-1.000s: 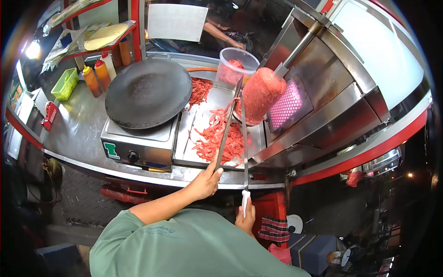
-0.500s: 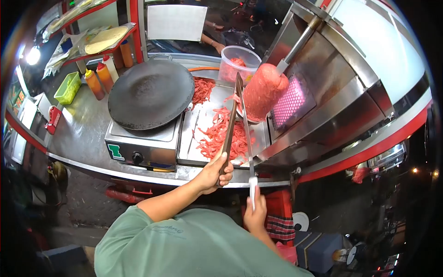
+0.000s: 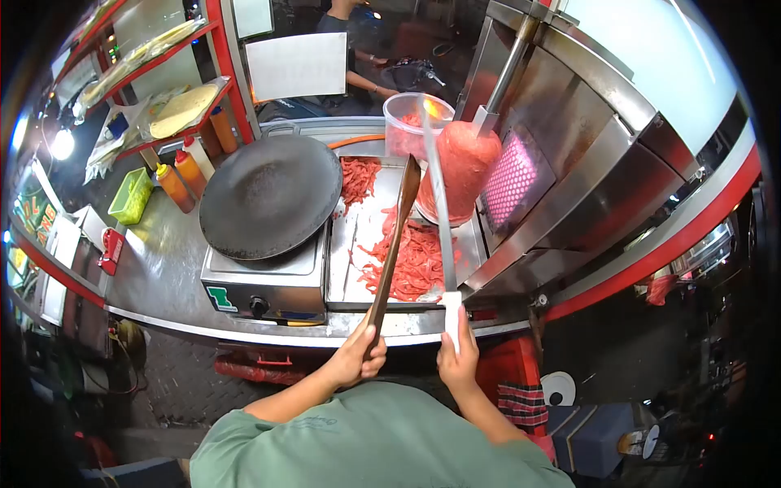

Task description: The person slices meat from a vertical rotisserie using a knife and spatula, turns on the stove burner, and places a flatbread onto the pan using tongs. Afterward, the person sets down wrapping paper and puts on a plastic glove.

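Observation:
My left hand (image 3: 358, 355) is closed round the lower end of a long brown wooden spatula (image 3: 392, 256), which points up and away. My right hand (image 3: 459, 358) grips the white handle of a long knife (image 3: 443, 220), its thumb along the handle. The knife's blade rises in front of a block of reddish meat (image 3: 469, 167) on a metal spit and looks slightly blurred. The spatula's tip is left of the block. Sliced meat strips (image 3: 411, 264) lie below both tools in a metal tray (image 3: 343, 272), with a smaller pile (image 3: 358, 177) at the back left.
A round black pan (image 3: 272, 195) sits on a stove left of the tray. Behind is a clear bucket (image 3: 399, 134) holding meat. Sauce bottles (image 3: 175, 189), a green basket (image 3: 130, 198) and shelved flatbreads (image 3: 185, 111) stand left. The metal grill housing (image 3: 561, 154) rises right. A person stands beyond the counter.
The view has shifted, showing more of the person beyond the counter. My hands have moved apart; the knife has tilted the other way, and the spatula has come back from the meat block.

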